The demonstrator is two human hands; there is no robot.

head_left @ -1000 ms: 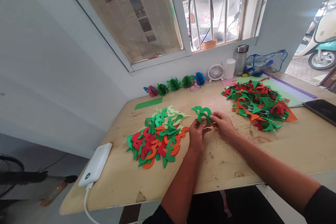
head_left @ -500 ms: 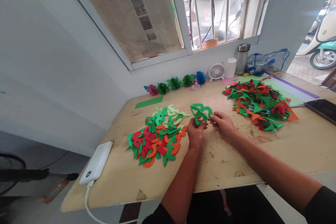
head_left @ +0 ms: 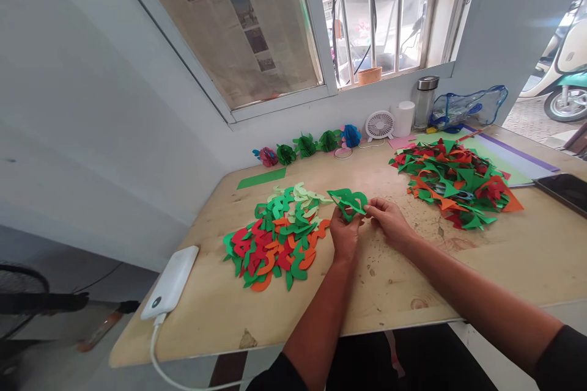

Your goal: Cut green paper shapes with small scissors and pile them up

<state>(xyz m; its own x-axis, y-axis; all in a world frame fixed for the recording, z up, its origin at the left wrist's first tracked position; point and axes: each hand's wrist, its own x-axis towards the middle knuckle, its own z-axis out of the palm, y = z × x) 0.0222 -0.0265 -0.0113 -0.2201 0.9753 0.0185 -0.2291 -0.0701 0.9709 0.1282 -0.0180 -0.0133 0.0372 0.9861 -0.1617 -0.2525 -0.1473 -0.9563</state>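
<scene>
A green paper cutout (head_left: 351,200) with rounded lobes and open gaps is held above the wooden table. My left hand (head_left: 345,231) pinches its lower edge from the near side. The fingers of my right hand (head_left: 387,219) are closed on its right edge. Just left of my left hand lies a pile of curved paper cutouts (head_left: 275,238) in red, orange, green and pale green. A heap of pointed paper scraps (head_left: 458,180), mostly green, red and orange, sits to the right of my right hand.
A power bank (head_left: 169,281) with a cable lies at the table's left edge. Along the wall stand folded paper figures (head_left: 306,145), a small fan (head_left: 380,126) and a glass bottle (head_left: 425,104). A dark phone (head_left: 564,192) rests at the right, near a clear pouch (head_left: 472,107).
The green cutout has tilted flatter and dipped slightly between my hands. Both hands keep their hold and have shifted only a little.
</scene>
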